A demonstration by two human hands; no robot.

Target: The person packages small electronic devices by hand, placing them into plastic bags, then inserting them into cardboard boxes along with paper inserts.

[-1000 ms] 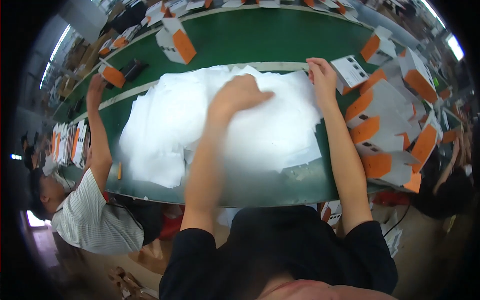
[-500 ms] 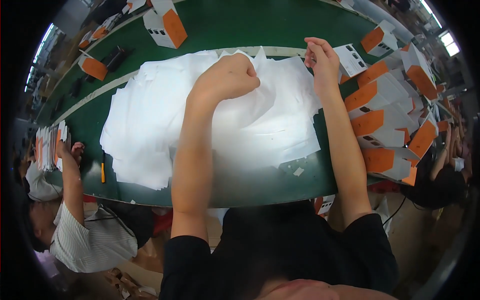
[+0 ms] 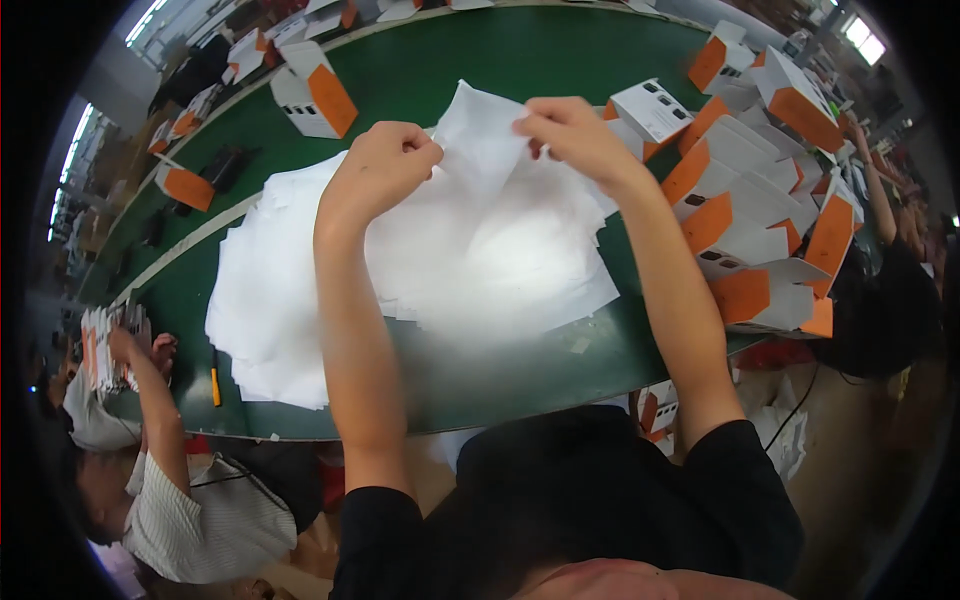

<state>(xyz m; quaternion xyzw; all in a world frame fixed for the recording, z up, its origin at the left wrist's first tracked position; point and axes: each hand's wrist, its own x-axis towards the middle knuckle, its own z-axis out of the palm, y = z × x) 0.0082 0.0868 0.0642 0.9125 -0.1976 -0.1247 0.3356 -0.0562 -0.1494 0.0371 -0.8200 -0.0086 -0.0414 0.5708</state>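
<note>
Between my two hands a thin white sheet (image 3: 486,128) stands raised, its pointed corner upward. It may be paper, foam or a flat bag; I cannot tell. My left hand (image 3: 382,165) is closed in a pinch at the sheet's left edge. On the opposite edge, near the top, my right hand (image 3: 578,138) pinches with thumb and fingers. Underneath spreads a wide pile of similar white sheets (image 3: 275,290), overlapping loosely across the green table (image 3: 470,385).
Opened white-and-orange boxes (image 3: 745,240) are heaped at the right. Another box (image 3: 315,95) stands beyond the pile. A tool with a yellow handle (image 3: 216,386) lies at the left, near a co-worker's hand (image 3: 125,345) on stacked flat cartons (image 3: 98,345).
My right hand has moved left and taken hold of the sheet's edge. My left hand has shifted left, and the sheet now stands up between both hands.
</note>
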